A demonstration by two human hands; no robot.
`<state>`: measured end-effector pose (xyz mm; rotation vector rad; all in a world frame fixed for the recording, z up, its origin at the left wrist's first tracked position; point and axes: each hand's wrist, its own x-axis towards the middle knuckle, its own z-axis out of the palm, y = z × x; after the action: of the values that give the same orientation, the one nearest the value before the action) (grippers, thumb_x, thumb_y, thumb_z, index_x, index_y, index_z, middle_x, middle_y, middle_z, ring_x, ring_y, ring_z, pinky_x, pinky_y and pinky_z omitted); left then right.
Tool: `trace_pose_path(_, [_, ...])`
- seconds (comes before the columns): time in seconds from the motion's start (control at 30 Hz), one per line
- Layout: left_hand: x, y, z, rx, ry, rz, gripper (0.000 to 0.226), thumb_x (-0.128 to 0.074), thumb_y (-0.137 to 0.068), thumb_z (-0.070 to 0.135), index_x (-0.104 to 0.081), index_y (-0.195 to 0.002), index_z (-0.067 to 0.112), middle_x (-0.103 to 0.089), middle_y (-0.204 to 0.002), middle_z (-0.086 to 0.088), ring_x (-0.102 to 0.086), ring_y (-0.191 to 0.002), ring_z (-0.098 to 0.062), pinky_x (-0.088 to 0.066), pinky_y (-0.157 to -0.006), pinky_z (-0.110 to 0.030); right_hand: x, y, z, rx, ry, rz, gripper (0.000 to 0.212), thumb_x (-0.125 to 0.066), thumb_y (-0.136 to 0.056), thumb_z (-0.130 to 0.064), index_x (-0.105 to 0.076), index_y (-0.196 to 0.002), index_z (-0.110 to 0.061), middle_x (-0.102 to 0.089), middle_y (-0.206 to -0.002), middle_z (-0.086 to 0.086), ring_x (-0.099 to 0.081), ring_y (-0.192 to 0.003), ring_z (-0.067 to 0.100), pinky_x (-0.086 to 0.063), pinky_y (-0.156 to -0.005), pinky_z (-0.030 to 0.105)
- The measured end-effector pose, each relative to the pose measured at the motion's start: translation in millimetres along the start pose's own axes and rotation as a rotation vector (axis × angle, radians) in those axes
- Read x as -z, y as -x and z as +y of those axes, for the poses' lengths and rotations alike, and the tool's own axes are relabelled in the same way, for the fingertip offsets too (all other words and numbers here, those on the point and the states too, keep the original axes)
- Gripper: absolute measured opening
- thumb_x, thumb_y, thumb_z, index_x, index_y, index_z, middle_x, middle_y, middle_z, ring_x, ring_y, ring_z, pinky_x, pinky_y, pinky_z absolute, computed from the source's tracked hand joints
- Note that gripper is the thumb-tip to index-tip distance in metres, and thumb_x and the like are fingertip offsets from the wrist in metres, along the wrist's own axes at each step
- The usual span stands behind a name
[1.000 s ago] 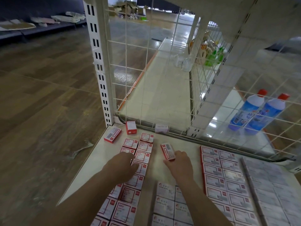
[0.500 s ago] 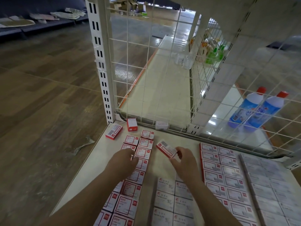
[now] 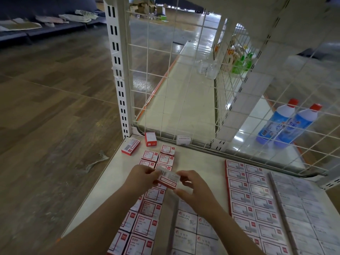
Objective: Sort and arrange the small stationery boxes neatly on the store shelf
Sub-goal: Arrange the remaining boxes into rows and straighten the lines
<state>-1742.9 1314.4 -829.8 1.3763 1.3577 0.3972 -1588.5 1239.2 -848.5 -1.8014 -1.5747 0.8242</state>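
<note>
Seen from the head camera, a person's left hand (image 3: 141, 176) and right hand (image 3: 193, 188) hold one small red-and-white box (image 3: 168, 178) between them, above a white store shelf (image 3: 200, 162). The left hand pinches the box's left end with its fingertips; the right hand grips the right end, thumb below and fingers curled over the top. The box is lifted clear of the shelf, barcode side facing up, just over a double row of red-bordered boxes (image 3: 147, 205) that runs down the shelf's left part.

At the shelf's back left corner a loose box (image 3: 131, 149) lies flat and askew, and another red box (image 3: 150, 139) stands upright against the wire grid back (image 3: 184, 74). A small white box (image 3: 183, 140) rests by the grid's lower rail. To the right, a block of red-edged boxes (image 3: 246, 192) lies in two tidy columns, with paler boxes (image 3: 301, 203) beyond a thin divider. White paper-clip boxes (image 3: 193, 230) lie beneath the right forearm. Behind the grid, two blue bottles (image 3: 287, 124) with red caps stand on another shelf.
</note>
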Motion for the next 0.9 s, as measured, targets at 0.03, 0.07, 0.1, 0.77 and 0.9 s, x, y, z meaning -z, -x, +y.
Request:
trace_pose_path(0.03, [1.2,2.0,0.8,0.005,0.027,-0.008,0.019,-0.053,-0.093,0.022,-0.065,-0.097,0.007,-0.066,-0.084,-0.002,-0.064,-0.074,-0.009,-0.048,-0.058,-0.015,0.5,-0.2,-0.1,-0.045,-0.082,-0.011,0.04,-0.065,-0.085,-0.021,-0.046,-0.12,-0.029,-0.049,-0.106,-0.017,-0.051,-0.101,0.002,-0.044,-0.084,0.007])
trace_pose_path(0.07, [2.2,4.0,0.9,0.002,0.038,-0.02,0.019,-0.053,-0.093,0.021,-0.064,-0.099,0.007,-0.066,-0.086,-0.002,-0.064,-0.076,-0.009,-0.049,-0.059,-0.015,1.1,-0.2,-0.3,-0.083,-0.153,-0.015,0.038,-0.064,-0.086,-0.021,-0.049,-0.12,-0.026,-0.054,-0.105,-0.014,-0.054,-0.098,0.004,-0.047,-0.082,0.01])
trace_pose_path(0.1, [2.3,5.4,0.7,-0.007,0.038,-0.033,0.019,-0.053,-0.093,0.02,-0.064,-0.101,0.007,-0.066,-0.088,-0.003,-0.064,-0.078,-0.01,-0.049,-0.06,-0.015,1.8,-0.1,-0.8,-0.11,-0.205,-0.01,0.031,-0.061,-0.087,-0.022,-0.053,-0.118,-0.022,-0.059,-0.102,-0.009,-0.058,-0.095,0.006,-0.05,-0.08,0.013])
trace_pose_path(0.77, [-1.2,5.2,8.0,0.296,0.47,0.018,0.019,-0.058,-0.09,0.018,-0.062,-0.087,0.0,-0.06,-0.061,-0.007,-0.055,-0.056,-0.015,-0.049,-0.056,-0.025,-2.5,1.0,-8.4,0.11,0.076,0.212,0.018,-0.061,-0.087,-0.017,-0.05,-0.089,-0.031,-0.047,-0.085,-0.022,-0.05,-0.083,-0.006,-0.039,-0.073,0.001])
trace_pose_path(0.9, [0.2,8.4,9.3,0.291,0.468,-0.008,0.007,-0.057,-0.089,0.003,-0.062,-0.084,0.002,-0.067,-0.086,-0.015,-0.062,-0.075,-0.021,-0.055,-0.071,-0.029,-3.3,0.0,-4.2,0.088,0.046,0.219,0.028,-0.063,-0.085,-0.012,-0.048,-0.084,-0.036,-0.049,-0.087,-0.021,-0.053,-0.084,-0.004,-0.043,-0.079,0.004])
